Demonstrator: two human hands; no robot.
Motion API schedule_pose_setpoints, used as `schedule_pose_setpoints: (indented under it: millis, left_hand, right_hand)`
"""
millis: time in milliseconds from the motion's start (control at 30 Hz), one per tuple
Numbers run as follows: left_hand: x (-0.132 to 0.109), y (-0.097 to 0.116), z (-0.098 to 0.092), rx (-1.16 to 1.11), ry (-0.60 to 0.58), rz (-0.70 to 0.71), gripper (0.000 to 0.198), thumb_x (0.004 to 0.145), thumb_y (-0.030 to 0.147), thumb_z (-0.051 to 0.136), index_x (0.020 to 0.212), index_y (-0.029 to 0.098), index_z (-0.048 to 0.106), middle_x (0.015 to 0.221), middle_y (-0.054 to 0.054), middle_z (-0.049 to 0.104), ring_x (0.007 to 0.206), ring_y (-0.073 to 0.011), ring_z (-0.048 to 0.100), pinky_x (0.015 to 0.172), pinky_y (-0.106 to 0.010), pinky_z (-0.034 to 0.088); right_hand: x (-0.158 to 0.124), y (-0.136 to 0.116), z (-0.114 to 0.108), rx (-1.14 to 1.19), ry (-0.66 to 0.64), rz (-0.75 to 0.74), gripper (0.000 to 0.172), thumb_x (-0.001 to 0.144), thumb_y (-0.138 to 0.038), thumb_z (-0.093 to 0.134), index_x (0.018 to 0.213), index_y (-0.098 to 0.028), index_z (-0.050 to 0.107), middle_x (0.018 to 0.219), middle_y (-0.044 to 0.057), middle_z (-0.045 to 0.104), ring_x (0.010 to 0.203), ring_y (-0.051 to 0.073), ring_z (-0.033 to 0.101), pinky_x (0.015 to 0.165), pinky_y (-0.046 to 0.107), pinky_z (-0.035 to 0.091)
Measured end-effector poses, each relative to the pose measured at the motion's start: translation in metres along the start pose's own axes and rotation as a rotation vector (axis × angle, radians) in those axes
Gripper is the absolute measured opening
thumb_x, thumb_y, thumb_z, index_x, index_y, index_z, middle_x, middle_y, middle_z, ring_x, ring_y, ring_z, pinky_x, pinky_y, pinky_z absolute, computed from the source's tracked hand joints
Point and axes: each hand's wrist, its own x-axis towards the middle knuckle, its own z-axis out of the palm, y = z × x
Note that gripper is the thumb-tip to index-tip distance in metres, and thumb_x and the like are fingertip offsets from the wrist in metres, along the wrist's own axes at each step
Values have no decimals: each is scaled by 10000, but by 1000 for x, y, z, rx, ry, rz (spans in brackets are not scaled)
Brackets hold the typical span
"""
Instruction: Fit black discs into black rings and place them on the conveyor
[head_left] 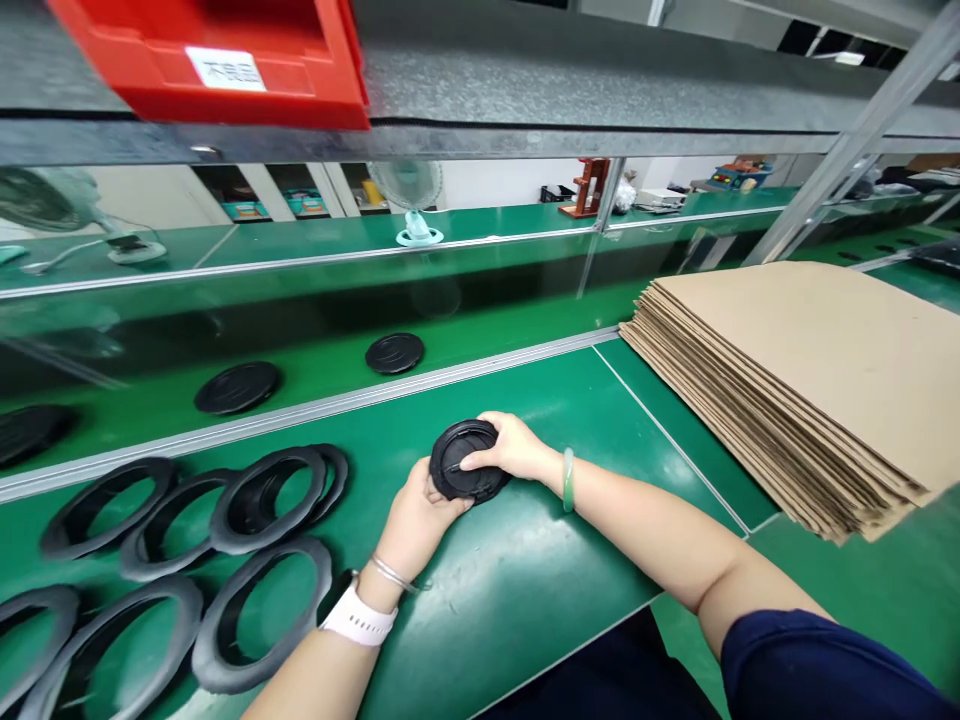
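A round black plastic disc (466, 462) with a raised rim is held over the green tabletop, between both my hands. My left hand (420, 510) grips its lower left edge, thumb along the bottom rim. From the upper right my right hand (510, 448) holds it, its thumb lying on the disc's face and its fingers behind the rim. The underside of the disc is hidden. Left of my left hand lie several black rubber-like rings (262, 612), some overlapping.
Behind a metal rail, black discs (395, 353) lie spaced along a green strip. A stack of brown cardboard sheets (817, 350) stands at right. A metal shelf (525, 80) crosses overhead with a red bin (240, 60) on it. Small fans (412, 200) stand beyond.
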Motion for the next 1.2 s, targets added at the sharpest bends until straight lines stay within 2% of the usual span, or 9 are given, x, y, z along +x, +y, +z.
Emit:
schedule_pose_setpoints:
  millis: [133,267,367,500,600,700,900,1033,1200]
  left_hand:
    - [-5,7,-10,97,44,91,581,720,270,756,1243,204,510,1104,-103,738,880,-241,735,849,-449,591]
    - [-11,21,-47,584,449,303,498,827,320,661,1296,190,552,1356,-170,596,1243,-340,553,1089,-540,394]
    - [-13,27,-75,952,681,251,537,839,270,616,1350,133,524,1413,-233,531,1337,-412,449,1100,-601,320]
    - [-13,32,-88,1009,646,119,473,854,143,508,1322,130,575,1164,-199,697,1142,-371,624,1068,-589,341]
    - [-20,39,-74,848,642,294,435,899,200,495,1325,183,587,1145,-136,721,1100,-319,647,1052,-486,399]
    - [-34,41,-47,508,519,442,454,890,350,596,1327,229,586,1153,-89,719,1089,-289,652,1012,-405,454]
    - [-44,28,1,-205,-167,19,264,821,440,682,946,208,695,765,-30,732,780,-243,690,805,-374,542]
    - [-41,26,8,-404,-279,-96,285,816,463,697,933,203,696,814,-33,722,836,-233,686,840,-368,523]
    - [-32,19,4,-412,-303,-44,384,753,430,783,1051,215,674,905,-51,737,969,-260,683,975,-403,473]
  right_hand:
    - [4,7,-6,157,97,36,516,487,-316,916,918,-179,668,931,23,724,893,232,673,865,381,520]
    - [14,14,-18,525,225,62,536,546,-286,897,1017,-183,663,1061,65,733,992,240,684,956,407,522]
    - [18,15,-26,662,197,76,480,627,-318,867,1046,-188,672,1126,89,724,1045,255,682,984,426,527]
    - [21,17,-31,741,177,79,391,709,-376,811,1035,-200,684,1136,88,724,1073,259,681,1004,426,531]
    - [25,20,-34,769,172,86,361,749,-415,750,1033,-205,677,1127,97,726,1069,271,685,967,451,554]
    - [30,25,-38,726,147,54,391,769,-456,696,1057,-195,662,1092,125,731,1050,299,690,904,498,572]
    - [49,31,-42,526,416,-207,462,797,-433,689,1197,-224,589,1303,85,642,1217,244,601,1058,450,477]
    - [79,29,-55,-24,618,-443,444,896,-372,581,1309,-211,562,1381,96,580,1313,212,512,1165,431,354]
    - [131,32,-75,-476,550,-442,385,935,-214,493,1294,-233,631,1489,65,482,1484,191,254,1232,421,216]
